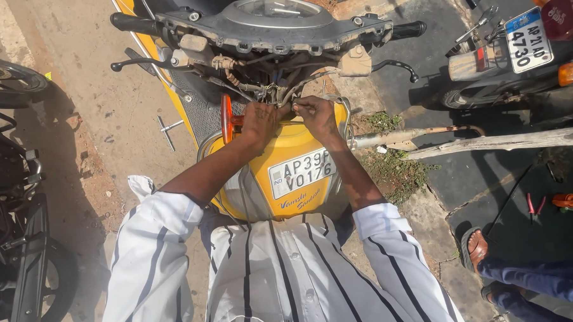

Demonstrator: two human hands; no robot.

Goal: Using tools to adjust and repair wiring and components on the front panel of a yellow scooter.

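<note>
Just above the yellow scooter panel (286,148), the left hand (259,119) and right hand (315,113) both pinch thin, bendy wires (278,91); best gripped gently by the sleeving.

The ground is pale concrete (94,104) in the left half of the frame, turning to cracked slabs and dark tarmac (484,173) at right. A yellow scooter (287,173) stands on it at centre. A T-shaped metal wrench (168,130) lies on the concrete left of the scooter. A dark motorcycle (14,189) stands at the left edge, another (517,51) at upper right. A rough wooden pole (502,142) lies across weeds (394,167) right of centre. Small red-handled tools (534,204) lie on the tarmac at right, above a sandalled foot (475,246).
</note>
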